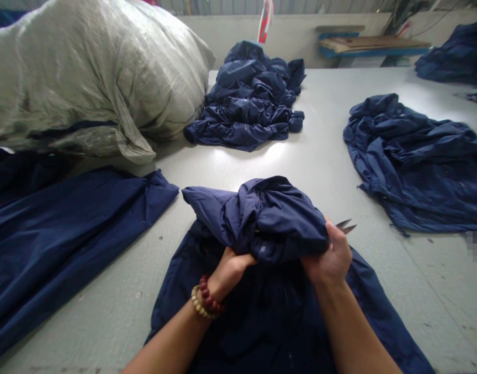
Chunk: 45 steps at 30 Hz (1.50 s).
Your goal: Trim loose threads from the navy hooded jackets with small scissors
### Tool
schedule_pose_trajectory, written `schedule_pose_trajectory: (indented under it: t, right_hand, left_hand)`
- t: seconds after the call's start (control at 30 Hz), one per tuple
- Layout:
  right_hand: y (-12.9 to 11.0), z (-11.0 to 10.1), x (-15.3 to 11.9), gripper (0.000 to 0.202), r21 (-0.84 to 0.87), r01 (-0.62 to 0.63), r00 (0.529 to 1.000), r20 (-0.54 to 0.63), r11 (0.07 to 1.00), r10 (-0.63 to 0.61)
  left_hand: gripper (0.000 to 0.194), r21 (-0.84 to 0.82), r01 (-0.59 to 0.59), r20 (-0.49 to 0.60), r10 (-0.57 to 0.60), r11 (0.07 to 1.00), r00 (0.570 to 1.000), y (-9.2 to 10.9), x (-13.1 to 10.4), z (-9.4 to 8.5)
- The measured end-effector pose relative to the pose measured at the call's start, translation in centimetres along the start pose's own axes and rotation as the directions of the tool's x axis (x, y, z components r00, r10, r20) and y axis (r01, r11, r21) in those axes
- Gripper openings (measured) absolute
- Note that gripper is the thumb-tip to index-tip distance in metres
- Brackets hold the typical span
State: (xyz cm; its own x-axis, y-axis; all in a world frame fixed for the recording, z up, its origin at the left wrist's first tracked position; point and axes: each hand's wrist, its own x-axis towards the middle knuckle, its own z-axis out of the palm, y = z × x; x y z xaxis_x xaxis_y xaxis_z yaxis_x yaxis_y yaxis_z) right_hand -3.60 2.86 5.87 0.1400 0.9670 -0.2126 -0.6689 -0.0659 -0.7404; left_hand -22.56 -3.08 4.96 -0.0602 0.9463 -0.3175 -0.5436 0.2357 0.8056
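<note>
A navy blue garment (285, 311) lies spread over the table in front of me, its upper part lifted and bunched between my hands. My left hand (233, 267), with two bead bracelets at the wrist, grips the lower left of the bunched cloth. My right hand (332, 254) holds the right edge of the same cloth. Small pointed metal blades (345, 226) stick out beyond the fingers of my right hand; their handles are hidden.
On the pale table (320, 156), a heap of navy garments (250, 98) lies at the back, another garment (425, 161) at the right, and navy cloth (75, 234) at the left. A large pale sack (145, 62) bulges at the back left.
</note>
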Motion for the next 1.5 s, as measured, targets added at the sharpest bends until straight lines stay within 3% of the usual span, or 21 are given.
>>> schedule_pose_trajectory:
  t: [0.1, 0.17, 0.27, 0.33, 0.4, 0.43, 0.47, 0.53, 0.6, 0.67, 0.73, 0.87, 0.97, 1.07, 1.13, 1.23, 1.27, 1.3, 1.4, 1.5]
  right_hand:
    - [0.0, 0.2, -0.3, 0.022, -0.048, 0.009, 0.997, 0.071, 0.999, -0.006]
    - [0.1, 0.1, -0.3, 0.027, -0.068, 0.021, 0.995, 0.094, 0.997, -0.015]
    - [0.3, -0.2, 0.0, 0.033, -0.075, 0.032, 0.995, 0.096, 0.997, -0.024]
    - [0.3, -0.6, 0.1, 0.034, -0.088, 0.032, 0.993, 0.112, 0.996, -0.022]
    - [0.4, -1.0, 0.2, 0.035, -0.110, 0.032, 0.989, 0.150, 0.993, -0.016]
    - [0.5, -1.2, 0.3, 0.036, -0.119, 0.031, 0.986, 0.169, 0.992, -0.010]
    - [0.5, -1.3, 0.3, 0.037, -0.126, 0.028, 0.983, 0.185, 0.992, -0.004]
    - [0.6, -1.5, 0.4, 0.039, -0.136, 0.022, 0.979, 0.204, 0.990, 0.006]
    - [0.6, -1.5, 0.5, 0.042, -0.142, 0.014, 0.978, 0.206, 0.990, 0.016]
    - [0.4, -1.4, 0.8, 0.045, -0.150, 0.012, 0.981, 0.191, 0.989, 0.018]
    - [0.2, -1.3, 1.1, 0.047, -0.172, 0.012, 0.987, 0.160, 0.985, 0.016]
    - [-0.2, -1.4, 2.1, 0.042, -0.215, -0.002, 0.999, 0.034, 0.977, 0.009]
    - [-0.2, -1.9, 3.1, 0.042, -0.255, 0.014, 0.999, -0.038, 0.967, -0.025]
    - [-0.7, -2.7, 3.7, 0.046, -0.468, 0.134, 0.980, -0.066, 0.873, -0.185]
    - [-1.4, -2.8, 3.5, 0.047, -0.638, 0.297, 0.908, -0.040, 0.710, -0.416]
    - [-2.3, -1.6, 1.9, 0.041, -0.727, 0.530, 0.676, 0.052, 0.437, -0.735]
    - [-2.3, -0.9, 1.0, 0.042, -0.716, 0.580, 0.633, 0.095, 0.390, -0.768]
    - [-2.1, -0.2, 0.2, 0.044, -0.691, 0.616, 0.633, 0.151, 0.377, -0.759]
    - [-0.8, 1.8, -2.0, 0.052, -0.605, 0.645, 0.744, 0.358, 0.467, -0.563]
    - [0.4, 2.9, -2.9, 0.051, -0.587, 0.636, 0.771, 0.450, 0.501, -0.452]
  left_hand:
    - [0.041, 0.136, -0.063, 0.010, 0.062, 0.989, 0.998, 0.3, 0.6, -0.6]
    - [0.025, 0.262, 0.000, -0.001, 0.000, 0.965, 1.000, 1.0, 0.7, -1.3]
    - [0.033, 0.602, 0.081, -0.031, -0.078, 0.794, 0.996, 3.3, -0.2, -2.3]
    - [0.042, 0.791, 0.027, -0.101, 0.086, 0.611, 0.991, 5.4, -1.1, -2.2]
    - [0.039, 0.869, -0.055, -0.143, 0.355, 0.492, 0.924, 7.3, -1.5, -1.4]
    - [0.031, 0.871, -0.112, -0.139, 0.456, 0.479, 0.879, 8.0, -1.2, -0.9]
    - [0.026, 0.852, -0.179, -0.123, 0.521, 0.492, 0.845, 8.5, -0.7, -0.4]
    - [0.047, 0.764, -0.304, -0.087, 0.557, 0.569, 0.826, 8.7, 1.4, 0.4]
    - [0.054, 0.661, -0.324, -0.050, 0.471, 0.677, 0.881, 8.3, 4.1, 0.4]
    - [0.030, 0.592, -0.242, 0.008, 0.295, 0.769, 0.955, 7.7, 6.3, 0.0]
    - [0.007, 0.520, -0.150, 0.063, 0.137, 0.841, 0.989, 7.1, 7.5, -0.7]
    - [0.011, 0.177, -0.044, 0.105, 0.026, 0.983, 0.994, 6.5, 6.7, -1.8]
    - [0.010, -0.053, -0.011, 0.097, 0.016, 0.999, 0.995, 6.6, 5.6, -2.1]
    - [0.008, -0.134, 0.007, 0.083, 0.004, 0.991, 0.997, 6.9, 5.1, -2.1]
    - [0.009, -0.140, 0.018, 0.095, -0.005, 0.990, 0.995, 7.0, 4.9, -2.0]
    - [0.011, -0.133, 0.034, 0.095, -0.022, 0.991, 0.995, 7.0, 4.8, -1.8]
    - [0.011, -0.133, 0.040, 0.091, -0.028, 0.990, 0.995, 7.0, 4.8, -1.8]
    - [0.011, -0.135, 0.044, 0.090, -0.032, 0.990, 0.995, 6.8, 4.8, -1.8]
    - [0.011, -0.138, 0.052, 0.084, -0.041, 0.989, 0.996, 6.5, 5.1, -2.0]
    - [0.012, -0.134, 0.061, 0.040, -0.056, 0.989, 0.998, 6.3, 5.2, -2.2]
